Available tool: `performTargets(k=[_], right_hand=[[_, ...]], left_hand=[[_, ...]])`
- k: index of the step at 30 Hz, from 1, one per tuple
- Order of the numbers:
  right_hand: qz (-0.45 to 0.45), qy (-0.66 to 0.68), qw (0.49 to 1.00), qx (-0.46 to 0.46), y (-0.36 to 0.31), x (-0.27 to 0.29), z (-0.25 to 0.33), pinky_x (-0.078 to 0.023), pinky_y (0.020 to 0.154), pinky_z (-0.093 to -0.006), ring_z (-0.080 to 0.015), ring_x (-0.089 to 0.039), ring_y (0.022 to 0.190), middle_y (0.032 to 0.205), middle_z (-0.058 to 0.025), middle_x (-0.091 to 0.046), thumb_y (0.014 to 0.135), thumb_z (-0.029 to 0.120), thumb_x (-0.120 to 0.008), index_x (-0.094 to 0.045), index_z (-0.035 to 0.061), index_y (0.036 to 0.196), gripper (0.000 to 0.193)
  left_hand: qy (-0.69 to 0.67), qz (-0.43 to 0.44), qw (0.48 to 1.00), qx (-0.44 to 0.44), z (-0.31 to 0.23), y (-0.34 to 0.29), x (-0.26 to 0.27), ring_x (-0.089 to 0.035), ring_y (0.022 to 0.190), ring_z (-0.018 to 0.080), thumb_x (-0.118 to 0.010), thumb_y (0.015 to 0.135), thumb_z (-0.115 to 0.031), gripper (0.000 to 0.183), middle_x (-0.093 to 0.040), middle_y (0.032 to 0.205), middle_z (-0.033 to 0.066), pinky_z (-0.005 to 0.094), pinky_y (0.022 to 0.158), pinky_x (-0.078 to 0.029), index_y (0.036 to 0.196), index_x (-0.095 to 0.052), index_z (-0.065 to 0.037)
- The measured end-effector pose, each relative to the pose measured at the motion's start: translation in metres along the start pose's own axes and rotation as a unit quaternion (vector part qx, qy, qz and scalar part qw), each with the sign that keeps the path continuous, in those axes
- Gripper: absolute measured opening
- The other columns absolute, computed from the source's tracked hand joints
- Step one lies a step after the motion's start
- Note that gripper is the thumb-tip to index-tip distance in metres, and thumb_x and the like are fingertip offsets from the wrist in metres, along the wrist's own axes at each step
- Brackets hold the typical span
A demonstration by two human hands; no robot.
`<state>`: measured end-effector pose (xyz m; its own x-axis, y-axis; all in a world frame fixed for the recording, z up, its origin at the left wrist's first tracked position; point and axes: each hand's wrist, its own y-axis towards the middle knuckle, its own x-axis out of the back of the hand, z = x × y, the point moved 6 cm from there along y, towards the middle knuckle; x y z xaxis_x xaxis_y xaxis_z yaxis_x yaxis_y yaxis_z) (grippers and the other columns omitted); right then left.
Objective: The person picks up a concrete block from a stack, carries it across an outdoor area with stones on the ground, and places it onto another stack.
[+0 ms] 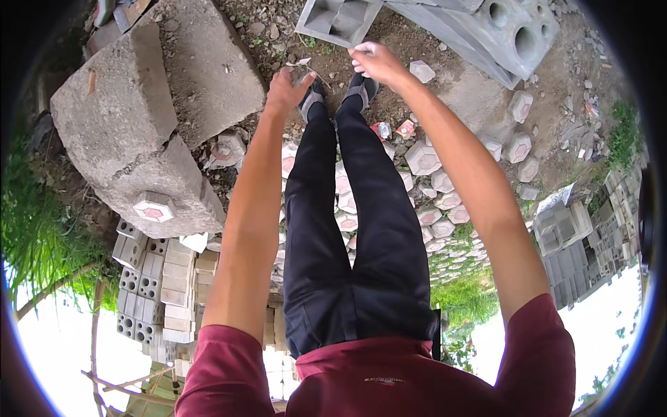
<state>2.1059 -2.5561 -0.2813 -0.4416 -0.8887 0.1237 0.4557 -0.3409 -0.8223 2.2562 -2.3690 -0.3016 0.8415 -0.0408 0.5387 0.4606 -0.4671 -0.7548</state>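
Both my arms reach down and forward over the ground. My left hand point(288, 90) has thumb and fingers apart, above the dirt by my left shoe point(313, 97). A small whitish scrap point(300, 62) lies just past its fingertips. My right hand point(379, 62) has loosely bent, dusty-looking fingers, with nothing visible in them. Its fingertips are close to the near corner of a grey hollow concrete block point(302, 24); whether they touch it I cannot tell. My right shoe point(363, 89) stands below that hand.
A large rough concrete slab point(114, 90) lies at left, with a hexagonal paver point(153, 207) on it. Long grey blocks with round holes point(526, 43) lie at far right. Several hexagonal pavers point(422, 158) cover ground around my legs. Stacked blocks point(146, 285) stand lower left.
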Motion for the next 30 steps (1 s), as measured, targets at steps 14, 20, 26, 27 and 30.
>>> performTargets(k=[14, 20, 26, 27, 30], right_hand=[[-0.219, -0.082, 0.971, -0.052, 0.177, 0.031, -0.113, -0.029, 0.112, -0.0445, -0.0399, -0.034, 0.136, 0.148, -0.0244, -0.034, 0.086, 0.036, -0.062, -0.025, 0.0028, 0.146, 0.078], [-0.25, -0.118, 0.952, -0.128, 0.175, 0.035, -0.1, -0.03, 0.111, -0.047, -0.0434, -0.033, 0.136, 0.149, -0.0213, -0.034, 0.084, 0.034, -0.063, -0.024, 0.012, 0.148, 0.078], [-0.211, 0.034, 0.974, -0.073, 0.19, 0.033, -0.127, -0.056, 0.077, -0.0411, -0.0288, -0.058, 0.108, 0.124, -0.0185, -0.054, 0.083, 0.013, -0.066, -0.028, -0.0006, 0.134, 0.065], [-0.189, 0.024, 0.977, -0.092, 0.189, 0.034, -0.127, -0.056, 0.08, -0.0429, -0.0297, -0.058, 0.11, 0.128, -0.0196, -0.051, 0.082, 0.013, -0.067, -0.029, -0.0001, 0.134, 0.066], [-0.135, 0.046, 0.984, -0.107, 0.193, 0.026, -0.129, -0.056, 0.083, -0.0473, -0.0306, -0.058, 0.111, 0.128, -0.0191, -0.051, 0.08, 0.011, -0.069, -0.029, 0.0003, 0.134, 0.068]], left_hand=[[0.032, -0.138, 0.99, -0.021, -0.04, 0.176, -0.014, -0.049, 0.121, 0.0436, -0.072, 0.078, -0.043, 0.083, -0.044, 0.134, 0.0311, 0.0479, 0.1, -0.043, 0.137, -0.036, 0.003], [0.077, -0.031, 0.992, -0.096, -0.048, 0.235, -0.039, -0.054, 0.116, 0.0415, -0.068, 0.081, -0.041, 0.065, -0.056, 0.12, 0.0296, 0.0472, 0.097, -0.045, 0.121, -0.05, 0.005], [0.098, -0.048, 0.983, -0.145, -0.055, 0.264, -0.065, -0.06, 0.105, 0.0435, -0.059, 0.074, -0.018, 0.046, -0.063, 0.107, 0.0314, 0.0469, 0.088, -0.051, 0.113, -0.055, 0.006], [0.084, -0.035, 0.989, -0.12, -0.054, 0.266, -0.068, -0.06, 0.105, 0.0432, -0.06, 0.074, -0.017, 0.046, -0.062, 0.107, 0.0315, 0.0466, 0.088, -0.051, 0.113, -0.055, 0.006], [0.067, -0.019, 0.991, -0.114, -0.053, 0.274, -0.067, -0.06, 0.106, 0.043, -0.059, 0.074, -0.015, 0.047, -0.062, 0.107, 0.0315, 0.0462, 0.088, -0.051, 0.115, -0.054, 0.006]])
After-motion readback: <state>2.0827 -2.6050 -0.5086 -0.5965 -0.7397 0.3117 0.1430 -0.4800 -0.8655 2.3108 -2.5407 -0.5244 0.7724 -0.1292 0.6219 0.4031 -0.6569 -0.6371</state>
